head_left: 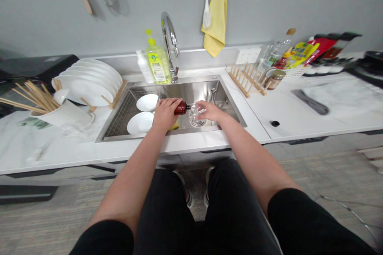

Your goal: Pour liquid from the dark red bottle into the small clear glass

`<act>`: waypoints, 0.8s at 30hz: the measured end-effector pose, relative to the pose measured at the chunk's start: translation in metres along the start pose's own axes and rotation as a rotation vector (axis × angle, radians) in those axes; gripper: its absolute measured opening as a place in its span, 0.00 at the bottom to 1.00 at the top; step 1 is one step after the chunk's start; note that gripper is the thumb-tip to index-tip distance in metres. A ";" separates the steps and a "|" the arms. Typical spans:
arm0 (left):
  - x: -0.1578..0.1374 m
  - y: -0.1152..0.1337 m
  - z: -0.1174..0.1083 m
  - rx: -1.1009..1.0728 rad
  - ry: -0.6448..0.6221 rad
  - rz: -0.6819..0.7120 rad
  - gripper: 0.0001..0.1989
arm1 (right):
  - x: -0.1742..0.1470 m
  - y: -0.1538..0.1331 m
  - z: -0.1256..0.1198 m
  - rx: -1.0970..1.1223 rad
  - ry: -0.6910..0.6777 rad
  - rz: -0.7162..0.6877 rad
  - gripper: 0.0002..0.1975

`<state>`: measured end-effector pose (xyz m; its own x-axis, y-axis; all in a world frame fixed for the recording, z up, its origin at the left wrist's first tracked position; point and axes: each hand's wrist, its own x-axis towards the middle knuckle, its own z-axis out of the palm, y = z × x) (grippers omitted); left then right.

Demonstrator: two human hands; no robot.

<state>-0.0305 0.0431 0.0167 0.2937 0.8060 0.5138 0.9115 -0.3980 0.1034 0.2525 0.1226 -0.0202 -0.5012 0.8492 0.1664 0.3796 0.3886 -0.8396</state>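
Note:
My left hand (165,114) is wrapped round a dark reddish-brown bottle (181,108), which lies on its side in the air over the sink (209,87). The bottle's black neck points right, toward a clear glass (195,112) in my right hand (210,111). Bottle mouth and glass are very close; whether they touch, I cannot tell. My right fingers curl round the glass above the drain. Two white bowls (140,123) sit on the sink's left side, and a bit of yellow cloth or sponge (174,126) shows below my left hand.
Behind the sink stand the faucet (169,44), a yellow-green soap bottle (158,65) and a white bottle (145,67). White plates (89,81) and a chopstick holder (66,117) are left. A wooden rack (249,79), a jar (275,80) and a small black cap (275,123) are right.

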 end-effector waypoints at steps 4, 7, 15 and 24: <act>0.000 0.001 -0.001 -0.009 -0.016 -0.013 0.33 | -0.001 -0.002 0.000 0.002 0.000 0.003 0.34; 0.001 0.001 -0.001 -0.008 -0.024 -0.023 0.34 | -0.001 -0.003 -0.001 0.002 0.000 -0.002 0.32; 0.000 0.002 -0.002 0.006 -0.027 -0.014 0.33 | 0.000 -0.002 0.000 0.006 -0.003 0.001 0.33; 0.000 0.002 -0.003 0.012 -0.027 -0.004 0.34 | 0.000 -0.003 0.000 0.013 -0.003 -0.003 0.32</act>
<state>-0.0294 0.0410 0.0198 0.2972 0.8193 0.4902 0.9163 -0.3891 0.0948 0.2517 0.1213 -0.0179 -0.5047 0.8469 0.1675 0.3681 0.3866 -0.8456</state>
